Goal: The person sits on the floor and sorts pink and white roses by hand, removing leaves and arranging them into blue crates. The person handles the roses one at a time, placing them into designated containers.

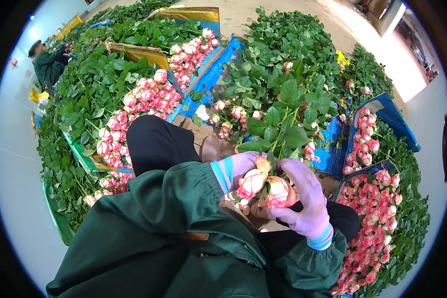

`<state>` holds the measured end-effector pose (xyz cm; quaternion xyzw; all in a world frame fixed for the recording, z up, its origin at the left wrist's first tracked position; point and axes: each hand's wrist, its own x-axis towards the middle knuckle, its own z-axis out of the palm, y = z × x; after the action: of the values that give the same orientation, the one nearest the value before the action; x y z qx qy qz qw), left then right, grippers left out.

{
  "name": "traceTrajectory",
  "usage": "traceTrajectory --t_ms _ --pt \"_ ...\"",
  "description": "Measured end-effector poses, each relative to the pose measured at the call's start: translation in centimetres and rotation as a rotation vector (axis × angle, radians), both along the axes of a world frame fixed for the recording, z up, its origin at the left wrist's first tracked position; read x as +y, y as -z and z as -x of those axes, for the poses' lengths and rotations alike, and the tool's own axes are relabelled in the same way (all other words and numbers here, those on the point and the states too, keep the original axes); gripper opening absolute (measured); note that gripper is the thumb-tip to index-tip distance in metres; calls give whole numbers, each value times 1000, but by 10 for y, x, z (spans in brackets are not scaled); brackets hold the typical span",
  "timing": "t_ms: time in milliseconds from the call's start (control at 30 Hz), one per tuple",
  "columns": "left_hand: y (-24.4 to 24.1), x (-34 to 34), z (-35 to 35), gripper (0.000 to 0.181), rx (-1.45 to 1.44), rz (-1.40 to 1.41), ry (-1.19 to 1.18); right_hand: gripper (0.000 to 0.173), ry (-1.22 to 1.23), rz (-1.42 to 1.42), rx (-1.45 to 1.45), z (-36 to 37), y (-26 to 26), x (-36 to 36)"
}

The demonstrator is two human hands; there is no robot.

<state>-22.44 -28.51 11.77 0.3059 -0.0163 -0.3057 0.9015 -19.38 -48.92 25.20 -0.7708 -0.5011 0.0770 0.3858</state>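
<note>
Two pink-edged cream roses, a left bloom [251,183] and a right bloom [279,192], are held up before my lap, with leafy stems [284,128] pointing away from me. A smaller orange-pink bud [262,164] shows just behind them. My left hand [242,164], in a pale purple knit glove with a striped cuff, is closed around the stems behind the blooms; its fingers are mostly hidden. My right hand [311,197], gloved alike, curves around the right bloom, its thumb against the petals and its index finger arched above.
Roses lie in bundles on blue sheets [205,87] in front. Further rose heaps stand left [152,98] and right [372,219], parted by yellow-and-blue woven flaps [136,52] and a blue flap [389,115]. Another person [48,67] sits far left. My shoe [210,148] rests near boards.
</note>
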Motion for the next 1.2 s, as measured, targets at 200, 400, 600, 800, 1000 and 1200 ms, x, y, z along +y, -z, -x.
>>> traceTrajectory --t_ms 200,400,600,800,1000,1200 --pt "-44 -34 -3 21 391 -13 -176 83 196 255 -205 21 -14 6" --pt "-58 -40 -13 21 354 11 -102 69 304 347 -292 30 -16 13" --pt "-66 -44 -10 24 28 -277 -135 59 259 250 -375 28 -2 6" --pt "-42 -42 1 34 198 207 -106 48 337 -216 220 15 -14 -8" --pt "-52 -48 9 38 140 24 -92 43 599 -438 921 -45 63 -2" --pt "-64 -45 26 20 74 -82 -45 35 -139 -794 1810 -62 95 52"
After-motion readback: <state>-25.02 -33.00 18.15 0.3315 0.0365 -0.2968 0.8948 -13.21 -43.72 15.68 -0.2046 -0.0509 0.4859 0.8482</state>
